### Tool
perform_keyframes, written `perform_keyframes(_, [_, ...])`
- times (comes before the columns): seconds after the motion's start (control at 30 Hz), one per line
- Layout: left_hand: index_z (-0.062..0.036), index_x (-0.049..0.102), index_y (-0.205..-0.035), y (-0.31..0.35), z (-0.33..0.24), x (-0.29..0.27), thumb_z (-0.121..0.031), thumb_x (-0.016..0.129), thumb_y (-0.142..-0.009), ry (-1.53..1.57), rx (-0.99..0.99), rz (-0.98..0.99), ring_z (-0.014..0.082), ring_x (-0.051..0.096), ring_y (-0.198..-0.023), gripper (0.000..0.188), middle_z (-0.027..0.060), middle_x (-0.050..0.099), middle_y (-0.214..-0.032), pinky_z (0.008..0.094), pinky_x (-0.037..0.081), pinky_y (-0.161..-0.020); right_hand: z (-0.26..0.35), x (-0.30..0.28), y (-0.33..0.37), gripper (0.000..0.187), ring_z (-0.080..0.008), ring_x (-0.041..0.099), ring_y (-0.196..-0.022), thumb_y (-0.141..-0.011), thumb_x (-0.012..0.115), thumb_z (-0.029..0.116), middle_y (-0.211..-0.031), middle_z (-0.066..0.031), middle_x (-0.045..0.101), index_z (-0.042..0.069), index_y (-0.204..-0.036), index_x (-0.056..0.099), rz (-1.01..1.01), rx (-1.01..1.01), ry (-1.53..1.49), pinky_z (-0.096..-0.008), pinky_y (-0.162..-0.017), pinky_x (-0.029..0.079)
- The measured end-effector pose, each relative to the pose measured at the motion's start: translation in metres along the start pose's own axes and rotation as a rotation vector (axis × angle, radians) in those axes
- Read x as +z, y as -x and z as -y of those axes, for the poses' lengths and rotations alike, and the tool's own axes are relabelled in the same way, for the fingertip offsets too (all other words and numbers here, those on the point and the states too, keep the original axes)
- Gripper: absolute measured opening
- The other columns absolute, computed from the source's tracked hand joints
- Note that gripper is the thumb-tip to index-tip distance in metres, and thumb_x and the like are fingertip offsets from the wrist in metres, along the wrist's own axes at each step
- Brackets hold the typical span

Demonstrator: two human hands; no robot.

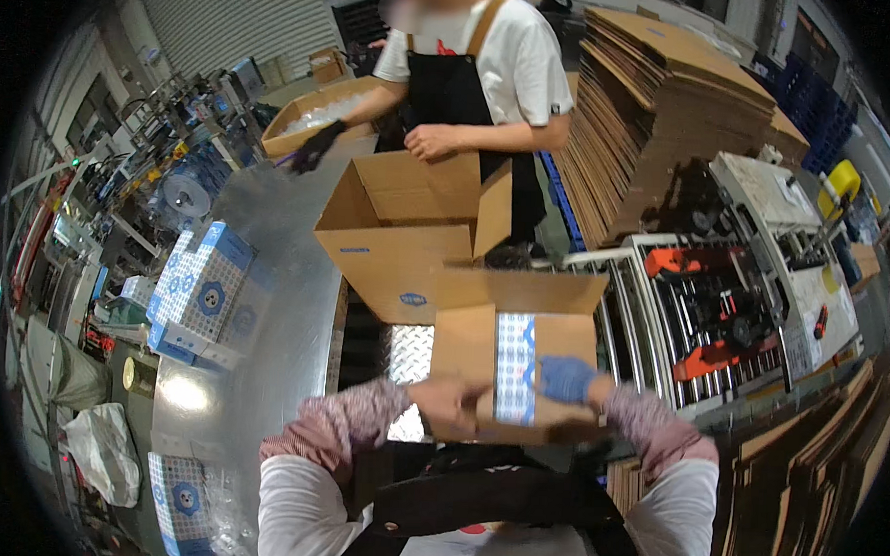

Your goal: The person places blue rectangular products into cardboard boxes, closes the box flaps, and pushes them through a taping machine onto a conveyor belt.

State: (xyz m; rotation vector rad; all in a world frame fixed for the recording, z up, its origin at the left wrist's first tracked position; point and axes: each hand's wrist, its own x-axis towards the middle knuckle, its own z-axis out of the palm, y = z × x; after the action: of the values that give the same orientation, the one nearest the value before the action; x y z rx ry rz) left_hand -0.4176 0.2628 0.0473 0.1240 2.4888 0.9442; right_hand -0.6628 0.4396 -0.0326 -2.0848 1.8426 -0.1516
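A cardboard carton [462,342] stands in front of me, its side flaps folded inward and its far flap up. Between the side flaps shows a strip of a blue-and-white patterned box [513,354]. My bare left hand [449,401] rests at the near part of the left flap, its fingers stretched toward the gap and slightly blurred. My right hand [567,379], in a blue glove, lies over the right flap with its fingertips at the patterned box. Behind this carton is a second open carton [397,262], whose inside bottom is hidden.
Across from me a co-worker's bare hand [435,141] touches the second carton; the other, dark-gloved hand [317,151] reaches over the metal table [288,273]. Patterned boxes [205,284] stand there. A roller conveyor [616,304] with a red-and-black taping machine [723,307] and cardboard stacks [657,99] are right.
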Motion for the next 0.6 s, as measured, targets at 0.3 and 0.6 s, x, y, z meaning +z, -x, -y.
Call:
perform_keyframes(0.3, [0.001,0.019,-0.145,-0.026,0.077,0.081,-0.045,0.077,-0.072,0.159,-0.421,-1.098,0.0389,0.037,-0.129,0.104,0.0279,0.033,-0.142,0.0434,0.034,-0.105,-0.012,-0.101,-0.024,0.023,-0.0331,0.056,-0.077,-0.091,0.052,0.025,-0.083,-0.0166,0.059,0.005,-0.086,0.062,-0.628,0.462,0.139,-0.0425,-0.07,0.043])
perform_keyframes(0.6, [-0.0044,0.032,-0.143,-0.039,0.11,0.052,-0.019,0.044,-0.098,0.533,-0.378,-1.085,0.0321,0.051,-0.12,0.048,0.0209,0.047,-0.135,0.0363,0.04,-0.098,0.007,0.036,0.036,0.03,-0.0337,0.057,-0.095,-0.08,0.065,0.011,-0.102,-0.0162,0.059,0.006,-0.109,0.059,-0.911,0.642,0.017,-0.0407,-0.087,0.045])
